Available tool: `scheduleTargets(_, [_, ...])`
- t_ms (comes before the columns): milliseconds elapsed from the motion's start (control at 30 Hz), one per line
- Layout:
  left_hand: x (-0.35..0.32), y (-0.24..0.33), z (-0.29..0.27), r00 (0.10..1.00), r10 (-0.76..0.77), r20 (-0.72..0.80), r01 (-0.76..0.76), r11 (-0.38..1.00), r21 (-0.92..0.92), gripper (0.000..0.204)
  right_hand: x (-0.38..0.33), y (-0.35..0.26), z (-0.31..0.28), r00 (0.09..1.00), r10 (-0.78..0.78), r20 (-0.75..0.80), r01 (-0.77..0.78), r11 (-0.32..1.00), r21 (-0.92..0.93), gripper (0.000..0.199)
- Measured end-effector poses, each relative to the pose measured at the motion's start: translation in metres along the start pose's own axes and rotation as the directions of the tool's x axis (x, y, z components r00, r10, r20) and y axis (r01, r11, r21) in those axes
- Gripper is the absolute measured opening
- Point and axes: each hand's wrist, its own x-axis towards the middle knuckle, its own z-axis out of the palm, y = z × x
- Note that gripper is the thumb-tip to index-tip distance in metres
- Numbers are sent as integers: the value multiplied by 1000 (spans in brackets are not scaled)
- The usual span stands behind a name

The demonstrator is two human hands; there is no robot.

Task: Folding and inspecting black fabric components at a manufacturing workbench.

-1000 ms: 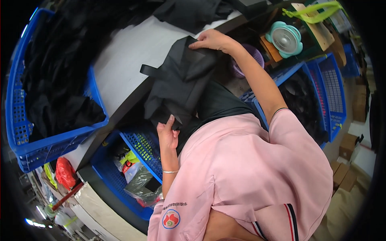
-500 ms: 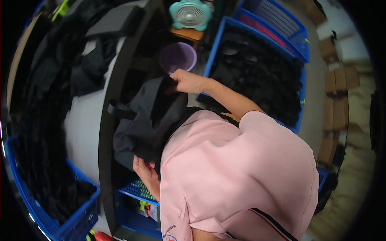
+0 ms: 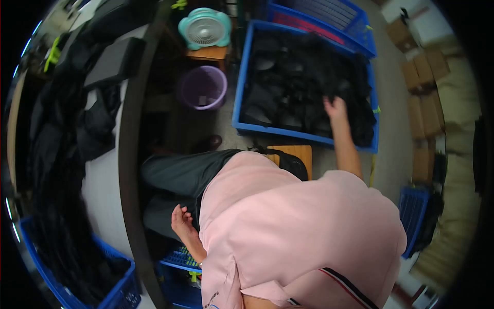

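Observation:
Over the right part of a large blue crate (image 3: 239,82), my right hand (image 3: 335,107) reaches out with its arm stretched. Its fingers are apart and nothing shows in them. Beneath and just beyond it lies a heap of black fabric pieces (image 3: 288,82), partly blurred, filling the crate. My left hand (image 3: 182,222) hovers by my lap, loosely curled with its fingers apart, holding nothing. Close beside it are my dark trousers (image 3: 180,172).
A grey-topped worktable (image 3: 105,190) runs along the left, with black fabric (image 3: 59,206) piled on it and into a blue basket (image 3: 110,288). Ahead stand a purple bin (image 3: 204,87) and a teal fan (image 3: 205,30) on a stool. Cardboard boxes (image 3: 424,116) line the right.
The black fabric piece that both hands held over my lap has gone from there. My right hand has swung right to the crate, and my left hand has let go and stayed near my lap.

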Motion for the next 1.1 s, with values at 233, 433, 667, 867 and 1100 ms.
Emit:
scheduleTargets(233, [8,-9,5,997,-33,65,40,992,-122,20,61,-72,28,912,-157,-378,105,982,-154,77])
scheduleTargets(433, [0,-8,-3,995,-46,91,68,964,-258,22,-87,160,186,930,256,262,-24,756,-654,19])
scheduleTargets(667, [6,6,-4,992,-33,125,67,959,-276,27,-367,269,420,168,256,952,685,665,-300,23])
scheduleTargets(867, [19,85,20,968,251,-14,-251,961,-113,38,-449,344,497,-42,-18,999,921,386,46,30])
scheduleTargets(1100, [50,176,26,463,859,-221,-669,502,549,68,-539,313,430,-38,230,972,710,691,-136,29])
